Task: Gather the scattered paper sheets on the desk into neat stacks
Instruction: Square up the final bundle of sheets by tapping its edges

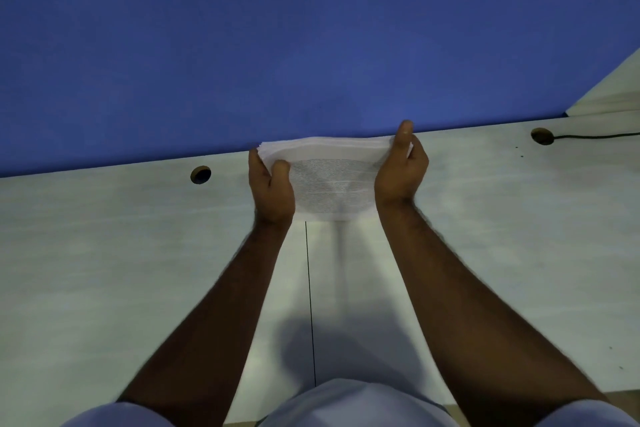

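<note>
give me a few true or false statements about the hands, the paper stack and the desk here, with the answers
1. Both hands hold the paper stack by its sides. True: the left hand grips the left side and the right hand the right.
2. The stack lies flat on the desk. False: it stands on its lower edge, tilted up between the hands.
3. The sheet facing the camera carries printed text. True.
4. A red partition stands behind the desk. False: it is blue.
5. A cable runs from the right desk hole. True.
6. The left desk hole is covered by paper. False: it is open and uncovered.
</note>
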